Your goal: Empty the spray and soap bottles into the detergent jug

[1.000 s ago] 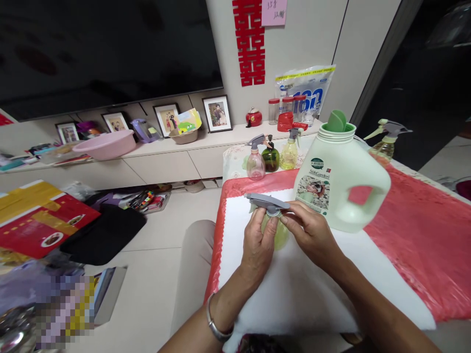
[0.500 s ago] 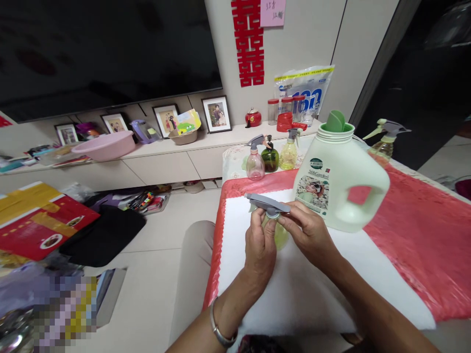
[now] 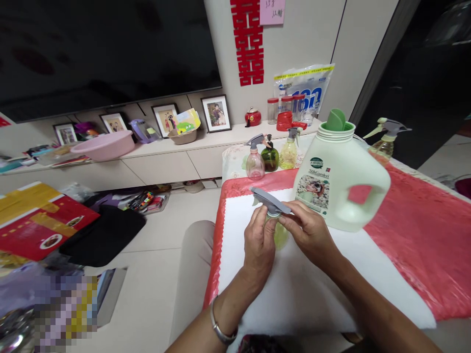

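Note:
A spray bottle (image 3: 280, 237) with a yellowish see-through body and a grey trigger head (image 3: 270, 202) is between my two hands, over the white cloth (image 3: 301, 284). My left hand (image 3: 259, 240) is closed around its neck and collar from the left. From the right, the thumb and fingers of my right hand (image 3: 308, 226) pinch the collar just below the head. The fingers hide much of the bottle. Close by on the right stands a big pale green jug (image 3: 342, 181) with a green piece (image 3: 335, 120) in its open mouth.
Behind the cloth stand a pink spray bottle (image 3: 255, 164), a dark green pump bottle (image 3: 270, 159) and a yellow spray bottle (image 3: 288, 153). Another spray bottle (image 3: 383, 142) is at the right. Red plastic sheeting (image 3: 423, 235) covers the table. Boxes and bags lie on the floor at left.
The grey trigger head has turned a little, its nozzle end now higher and further right. Both hands keep hold of the bottle in nearly the same place.

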{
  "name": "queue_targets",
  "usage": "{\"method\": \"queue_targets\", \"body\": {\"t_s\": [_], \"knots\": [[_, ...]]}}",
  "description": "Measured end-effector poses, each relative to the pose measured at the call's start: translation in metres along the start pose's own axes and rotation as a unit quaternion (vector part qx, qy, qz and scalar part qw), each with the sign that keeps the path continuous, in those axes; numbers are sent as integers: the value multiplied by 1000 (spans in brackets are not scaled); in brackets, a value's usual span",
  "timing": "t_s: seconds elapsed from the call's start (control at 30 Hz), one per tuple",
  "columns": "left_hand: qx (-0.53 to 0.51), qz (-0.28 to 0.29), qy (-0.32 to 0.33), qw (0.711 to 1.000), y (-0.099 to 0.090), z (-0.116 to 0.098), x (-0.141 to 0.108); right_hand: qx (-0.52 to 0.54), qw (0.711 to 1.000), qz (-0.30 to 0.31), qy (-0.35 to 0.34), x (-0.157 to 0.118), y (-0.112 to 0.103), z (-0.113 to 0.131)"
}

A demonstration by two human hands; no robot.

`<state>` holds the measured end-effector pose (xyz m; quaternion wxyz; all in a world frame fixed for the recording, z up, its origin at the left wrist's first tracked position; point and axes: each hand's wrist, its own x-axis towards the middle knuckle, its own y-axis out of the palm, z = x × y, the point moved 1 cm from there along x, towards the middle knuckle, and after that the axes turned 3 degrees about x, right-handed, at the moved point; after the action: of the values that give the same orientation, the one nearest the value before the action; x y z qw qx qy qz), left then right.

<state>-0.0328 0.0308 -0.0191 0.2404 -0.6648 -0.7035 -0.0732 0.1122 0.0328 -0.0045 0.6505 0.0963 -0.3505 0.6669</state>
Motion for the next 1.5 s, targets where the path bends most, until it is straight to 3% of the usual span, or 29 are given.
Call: {"method": "queue_targets", "body": {"t_s": [0.17,0.57,0.93,1.23,1.5], "knots": [[-77,-4,-50,996,1,3,-4,30,999,8,18,1,0,2],[27,-17,61,998,-4,-3,-1,49,998,23,18,1,0,-2],[2,-27,46,999,-5,1,3,52,998,17,10,1,0,0],[21,-25,87,996,-7,-1,4,4,1000,27,-15,0,1,1],[-21,-11,46,999,-8,-5,3,2,1000,1,9,-3,4,0]]}}
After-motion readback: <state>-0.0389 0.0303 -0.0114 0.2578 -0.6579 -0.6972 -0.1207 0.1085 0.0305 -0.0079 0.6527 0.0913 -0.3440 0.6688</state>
